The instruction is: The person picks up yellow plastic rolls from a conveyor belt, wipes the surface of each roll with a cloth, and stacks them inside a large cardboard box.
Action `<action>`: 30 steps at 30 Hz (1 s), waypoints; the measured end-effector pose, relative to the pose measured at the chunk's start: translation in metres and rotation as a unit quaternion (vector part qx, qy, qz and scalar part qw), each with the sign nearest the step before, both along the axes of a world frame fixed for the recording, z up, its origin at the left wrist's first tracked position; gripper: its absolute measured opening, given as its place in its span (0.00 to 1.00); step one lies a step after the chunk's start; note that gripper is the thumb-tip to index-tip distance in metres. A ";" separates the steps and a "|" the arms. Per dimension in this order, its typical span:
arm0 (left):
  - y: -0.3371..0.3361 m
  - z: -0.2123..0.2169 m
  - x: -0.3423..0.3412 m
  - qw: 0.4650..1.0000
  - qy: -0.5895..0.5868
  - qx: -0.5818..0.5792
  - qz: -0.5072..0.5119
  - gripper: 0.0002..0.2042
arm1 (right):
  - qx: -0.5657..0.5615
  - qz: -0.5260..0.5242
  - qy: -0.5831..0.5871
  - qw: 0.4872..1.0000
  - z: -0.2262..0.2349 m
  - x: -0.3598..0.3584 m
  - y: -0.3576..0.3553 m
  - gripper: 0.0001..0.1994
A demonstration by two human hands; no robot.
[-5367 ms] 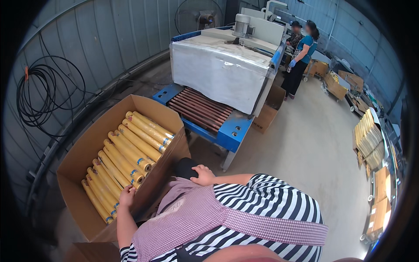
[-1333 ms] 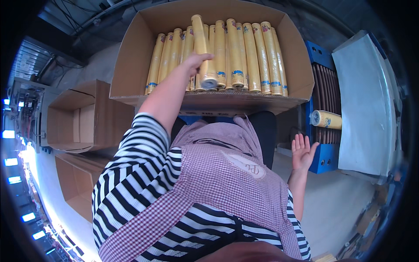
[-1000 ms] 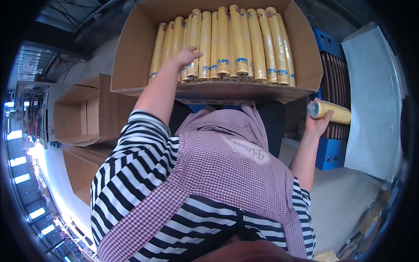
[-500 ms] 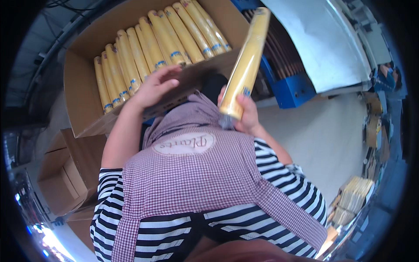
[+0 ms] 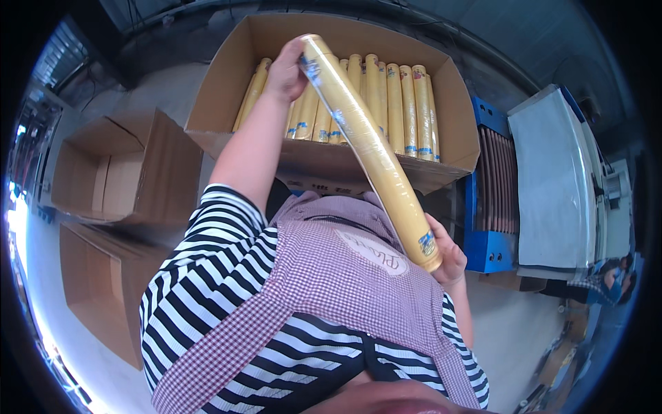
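Note:
A long yellow tube (image 5: 378,159) in shiny clear wrap, with blue print near its ends, slants in front of my chest. Its upper far end is gripped by my left hand (image 5: 286,72), fingers curled round the rim. Around the lower near end my right hand (image 5: 448,254) is closed from the right side; part of its fingers is hidden behind the tube. Beyond it stands a large cardboard box (image 5: 219,90) holding a row of several similar yellow tubes (image 5: 394,107), leaning side by side. The slanting tube hides some of this row.
Two open cardboard cartons (image 5: 155,172) (image 5: 100,293) stand at the left. Right of the big box is a blue frame (image 5: 491,255) with brown slats. Next to it lies a white sheet-covered surface (image 5: 558,186). Another person (image 5: 614,276) shows at the far right edge.
My left hand has moved from the box's edge onto the tube's far end. The tube, earlier held by the right hand alone, now slants the other way. The view has turned.

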State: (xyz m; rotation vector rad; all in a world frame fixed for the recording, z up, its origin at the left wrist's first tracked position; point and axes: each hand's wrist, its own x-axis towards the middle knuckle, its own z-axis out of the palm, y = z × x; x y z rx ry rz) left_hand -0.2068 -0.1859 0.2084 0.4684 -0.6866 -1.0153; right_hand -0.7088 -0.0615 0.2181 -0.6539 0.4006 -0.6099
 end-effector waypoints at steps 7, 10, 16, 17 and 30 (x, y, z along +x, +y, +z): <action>0.130 -0.034 -0.021 0.977 -0.038 0.068 0.199 0.16 | 0.133 -0.374 0.208 0.894 -0.068 -0.003 0.021 0.27; 0.169 -0.021 -0.053 0.970 -0.132 0.054 0.195 0.18 | 0.069 -0.458 0.250 0.850 -0.122 -0.021 -0.001 0.27; 0.210 -0.002 -0.099 0.951 -0.231 -0.016 0.205 0.24 | 0.083 -0.521 0.248 0.813 -0.110 -0.014 -0.022 0.29; 0.212 0.000 -0.100 0.949 -0.234 -0.015 0.213 0.25 | 0.079 -0.510 0.232 0.825 -0.104 -0.013 -0.020 0.30; 0.116 0.025 -0.113 0.999 0.016 0.042 -0.021 0.25 | 0.092 -0.234 0.099 0.963 -0.094 -0.017 0.008 0.27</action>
